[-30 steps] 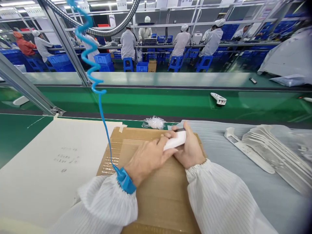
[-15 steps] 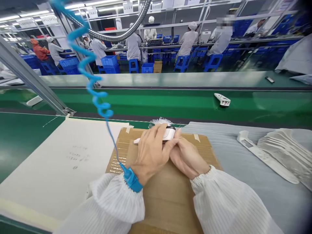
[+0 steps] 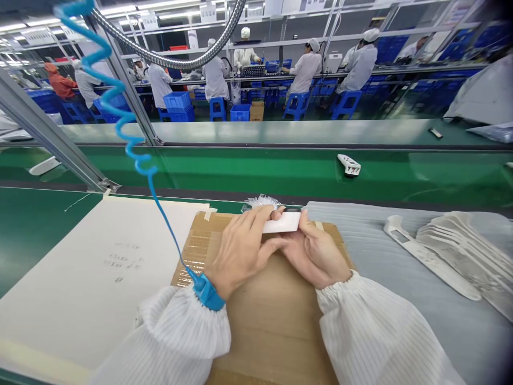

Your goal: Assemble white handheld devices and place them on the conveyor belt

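Between my two hands is a white plastic device with a black part along its top edge. My left hand closes over its left end, which the fingers hide. From the right, my right hand grips the other end, thumb up at the black part. Both hands are just above a sheet of brown cardboard. A blue wrist strap with a coiled cord is around my left wrist. Crumpled clear plastic lies just beyond my fingers.
White plastic shells are stacked on grey foam sheeting at right, beside a single long shell. A similar white device sits on the green conveyor. A metal post rises at left. Several people work at a far bench.
The white device has turned, so its broad plain side now faces me and more of its right end shows. My right hand has opened slightly around it. The view has shifted a little.
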The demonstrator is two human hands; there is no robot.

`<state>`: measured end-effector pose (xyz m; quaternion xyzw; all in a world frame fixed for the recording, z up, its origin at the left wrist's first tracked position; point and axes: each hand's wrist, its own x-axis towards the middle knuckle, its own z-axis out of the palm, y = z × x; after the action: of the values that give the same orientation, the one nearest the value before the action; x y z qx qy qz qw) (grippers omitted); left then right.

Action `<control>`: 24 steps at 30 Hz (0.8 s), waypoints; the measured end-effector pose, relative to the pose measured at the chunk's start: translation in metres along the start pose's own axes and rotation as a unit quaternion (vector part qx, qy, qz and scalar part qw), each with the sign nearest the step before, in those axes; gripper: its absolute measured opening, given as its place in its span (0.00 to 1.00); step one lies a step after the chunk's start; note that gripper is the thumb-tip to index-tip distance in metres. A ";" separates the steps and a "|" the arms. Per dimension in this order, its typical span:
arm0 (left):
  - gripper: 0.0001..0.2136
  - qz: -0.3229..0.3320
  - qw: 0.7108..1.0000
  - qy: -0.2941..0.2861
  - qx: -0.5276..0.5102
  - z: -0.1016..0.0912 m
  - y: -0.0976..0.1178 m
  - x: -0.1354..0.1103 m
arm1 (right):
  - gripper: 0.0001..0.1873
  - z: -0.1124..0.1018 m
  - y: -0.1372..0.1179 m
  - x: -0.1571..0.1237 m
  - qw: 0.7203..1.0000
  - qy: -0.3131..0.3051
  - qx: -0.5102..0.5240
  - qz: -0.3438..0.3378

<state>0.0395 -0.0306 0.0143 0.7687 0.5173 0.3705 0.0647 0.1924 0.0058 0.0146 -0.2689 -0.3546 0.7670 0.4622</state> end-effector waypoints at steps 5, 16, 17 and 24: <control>0.14 -0.137 0.979 -0.058 -0.136 -0.012 -0.005 0.005 | 0.18 -0.007 -0.004 0.007 0.998 0.044 0.039 -0.034; 0.15 -0.421 0.906 0.022 -0.040 -0.057 -0.099 0.101 | 0.15 -0.033 0.011 0.017 0.996 0.087 0.015 -0.005; 0.16 -0.422 0.906 0.031 -0.021 -0.057 -0.109 0.108 | 0.14 -0.033 0.011 0.017 0.996 0.084 0.016 -0.005; 0.13 -0.394 0.915 0.068 0.042 -0.047 -0.099 0.097 | 0.09 -0.023 0.007 0.015 0.992 0.103 0.073 0.007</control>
<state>-0.0460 0.0830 0.0495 0.4773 0.7967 0.3441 0.1380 0.1994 0.0234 -0.0061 -0.3144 -0.2468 0.7622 0.5092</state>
